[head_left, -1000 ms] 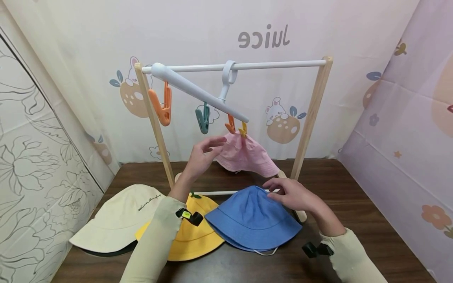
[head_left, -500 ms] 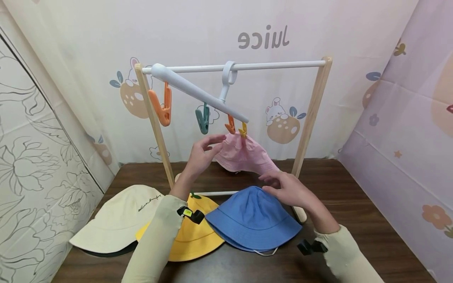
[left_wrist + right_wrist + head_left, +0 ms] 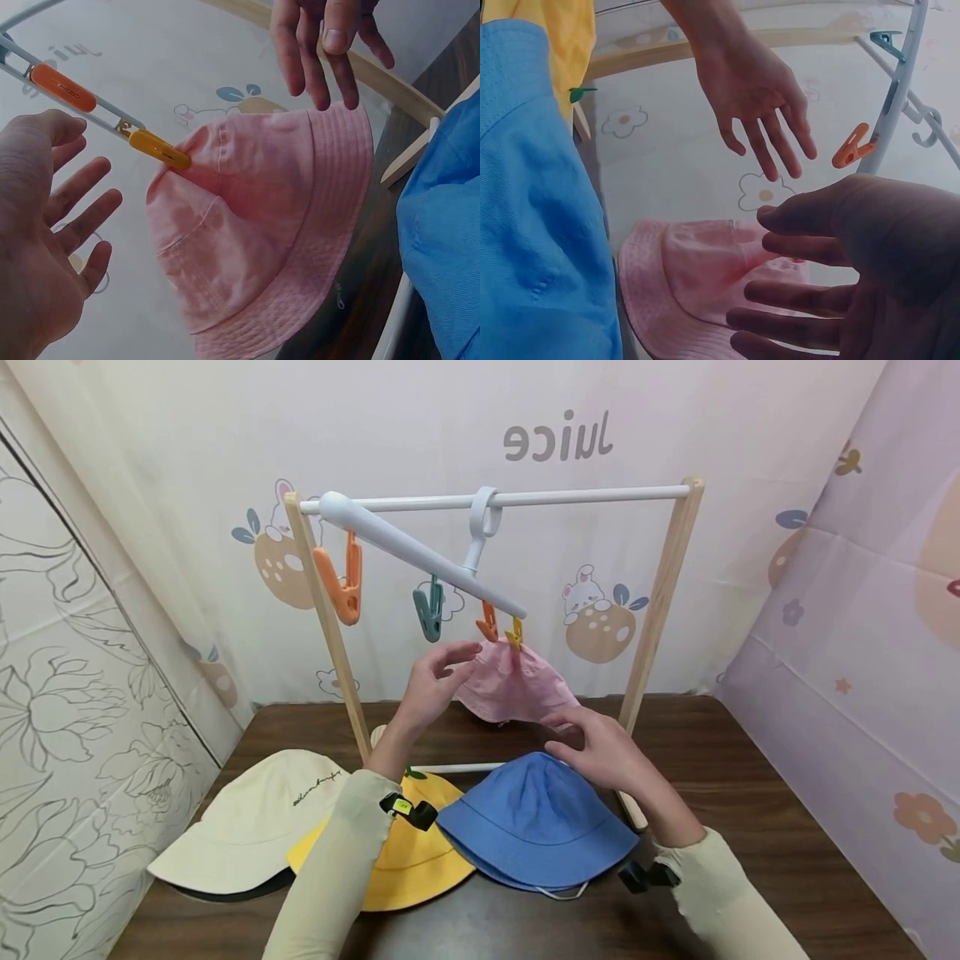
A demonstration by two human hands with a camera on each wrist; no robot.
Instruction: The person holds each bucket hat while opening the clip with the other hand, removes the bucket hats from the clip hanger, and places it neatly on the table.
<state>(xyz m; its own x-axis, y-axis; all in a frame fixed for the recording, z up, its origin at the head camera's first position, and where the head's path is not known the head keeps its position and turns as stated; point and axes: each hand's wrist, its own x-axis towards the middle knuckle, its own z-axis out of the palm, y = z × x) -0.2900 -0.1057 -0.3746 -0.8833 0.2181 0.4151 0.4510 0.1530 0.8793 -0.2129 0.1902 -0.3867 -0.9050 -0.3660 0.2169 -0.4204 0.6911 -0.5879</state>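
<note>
A pink bucket hat [image 3: 517, 689] hangs by its crown from a yellow clip [image 3: 514, 633] at the low end of a tilted pale-blue hanger [image 3: 420, 553]. To the hat's left, my left hand [image 3: 431, 689] is raised with fingers loosely extended; the left wrist view shows a gap between it and the pink cloth. My right hand [image 3: 606, 752] hovers by the brim's right side, fingers spread [image 3: 780, 326] in the right wrist view. Whether it touches the brim is unclear. Neither hand holds anything. An orange clip [image 3: 487, 622] sits beside the yellow one.
A teal clip [image 3: 429, 610] and another orange clip [image 3: 343, 585] hang farther up the hanger, which hooks over the rack's white rod [image 3: 592, 497]. In front lie a blue hat [image 3: 536, 818], a yellow hat [image 3: 420, 860] and a cream hat [image 3: 255, 818] on the brown table [image 3: 750, 810].
My right hand has moved up and left from above the blue hat to the pink hat's brim. The left hand has barely shifted, and the pink hat hangs as before.
</note>
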